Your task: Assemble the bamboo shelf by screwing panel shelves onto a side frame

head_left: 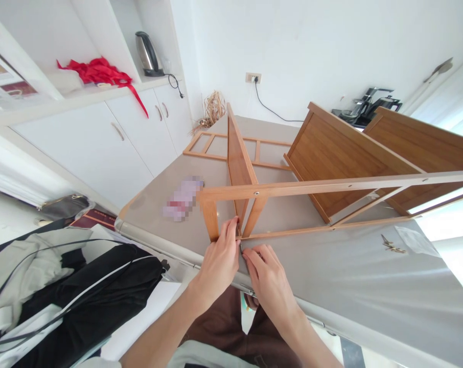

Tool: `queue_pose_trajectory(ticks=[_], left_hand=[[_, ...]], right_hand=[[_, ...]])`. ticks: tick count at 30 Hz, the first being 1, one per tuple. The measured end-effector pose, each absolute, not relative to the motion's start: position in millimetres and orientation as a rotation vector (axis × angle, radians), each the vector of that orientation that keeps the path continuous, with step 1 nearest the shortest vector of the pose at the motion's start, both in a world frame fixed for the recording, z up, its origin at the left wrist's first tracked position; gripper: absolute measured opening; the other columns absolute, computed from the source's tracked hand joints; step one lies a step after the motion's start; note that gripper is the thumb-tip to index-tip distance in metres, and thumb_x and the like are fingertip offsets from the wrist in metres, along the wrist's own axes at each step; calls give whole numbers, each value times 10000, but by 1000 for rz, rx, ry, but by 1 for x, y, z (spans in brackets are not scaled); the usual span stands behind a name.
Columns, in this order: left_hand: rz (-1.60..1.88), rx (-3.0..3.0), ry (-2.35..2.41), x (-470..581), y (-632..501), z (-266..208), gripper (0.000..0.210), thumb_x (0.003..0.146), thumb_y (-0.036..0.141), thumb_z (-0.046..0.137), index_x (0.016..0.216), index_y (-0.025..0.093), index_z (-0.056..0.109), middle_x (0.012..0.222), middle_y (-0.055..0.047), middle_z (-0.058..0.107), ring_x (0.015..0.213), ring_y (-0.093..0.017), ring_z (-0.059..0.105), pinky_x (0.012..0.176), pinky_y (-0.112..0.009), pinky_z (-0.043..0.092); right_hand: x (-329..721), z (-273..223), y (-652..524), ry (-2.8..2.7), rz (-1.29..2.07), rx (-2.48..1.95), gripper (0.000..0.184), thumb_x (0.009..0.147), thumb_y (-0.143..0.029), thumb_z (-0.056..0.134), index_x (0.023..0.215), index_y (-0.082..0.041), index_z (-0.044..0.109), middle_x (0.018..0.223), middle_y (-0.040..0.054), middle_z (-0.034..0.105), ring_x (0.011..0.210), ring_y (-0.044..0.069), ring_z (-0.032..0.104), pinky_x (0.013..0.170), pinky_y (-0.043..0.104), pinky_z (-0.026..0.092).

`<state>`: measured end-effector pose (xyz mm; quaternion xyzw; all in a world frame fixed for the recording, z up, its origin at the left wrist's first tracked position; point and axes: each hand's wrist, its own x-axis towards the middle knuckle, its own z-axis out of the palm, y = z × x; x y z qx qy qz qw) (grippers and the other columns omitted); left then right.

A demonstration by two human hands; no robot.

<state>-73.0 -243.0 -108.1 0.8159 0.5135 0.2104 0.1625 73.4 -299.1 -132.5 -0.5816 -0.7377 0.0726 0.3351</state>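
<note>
Right hand (269, 267): fingers drawn in narrow just beside the left; cannot tell what they hold
Left hand (221, 256): fingertips narrow at the near lower corner of the wooden rack (346, 161); grip unclear
Rack: lying on the surface (369, 271)
Screws (392, 246): loose beside a clear bag (415, 240)
Ladder-like frame (257, 152): flat behind

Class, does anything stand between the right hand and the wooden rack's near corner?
Nothing visible blocks the right hand from the wooden rack. A thin item, too small to identify, shows between the hands, and the left hand is at that corner. The loose screws lie off to the right.
</note>
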Motion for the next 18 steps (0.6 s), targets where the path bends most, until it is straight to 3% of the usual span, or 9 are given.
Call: queue_pose_trajectory(ticks=[18], left_hand=[[516,2320,1473,-74,-242,-110,533,1008,112,348,1493,232,161,1506,-147,446,1133,-277,690,815,-391,596]], right_hand=[[61,-131,-303,-1801,242,-1596,150,961,-144,500,955,-206,636,875,46,597,806,190,589,731,315,497]])
